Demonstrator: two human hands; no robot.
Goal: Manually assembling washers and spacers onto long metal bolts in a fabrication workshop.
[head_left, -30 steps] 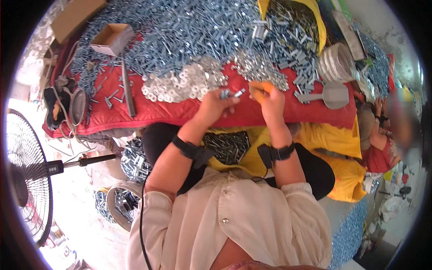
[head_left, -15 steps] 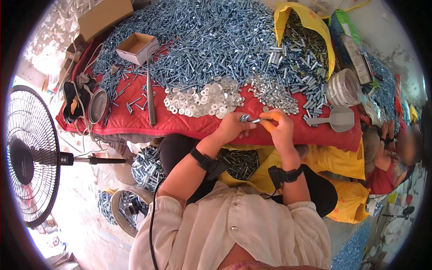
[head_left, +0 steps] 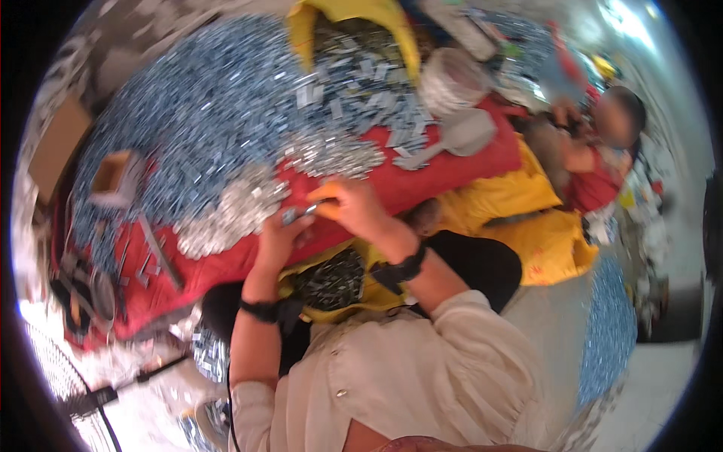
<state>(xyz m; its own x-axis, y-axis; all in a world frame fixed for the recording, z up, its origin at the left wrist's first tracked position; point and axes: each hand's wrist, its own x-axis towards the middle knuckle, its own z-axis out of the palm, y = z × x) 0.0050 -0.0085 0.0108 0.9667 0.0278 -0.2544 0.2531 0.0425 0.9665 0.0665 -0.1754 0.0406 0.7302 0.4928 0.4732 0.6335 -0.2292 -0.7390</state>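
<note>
My left hand is closed around blue-silver metal bolts, whose ends show at its fingertips. My right hand, with orange coverings on its fingertips, pinches the end of a bolt reaching across from the left hand. Both hands hover over the near edge of the red quilted cloth. Beyond them lie a heap of flat pale washers and a heap of small shiny metal parts. Motion blur hides whether anything small sits on the bolt.
A large mound of bolts covers the far side. Thicker metal pieces spill from a yellow sack. A grey scoop lies at right, a small open box at left. More bolts fill a bag below my hands. Another person sits at right.
My view has swung to the right, so the table appears shifted left and tilted. Both hands keep the bolt between them.
</note>
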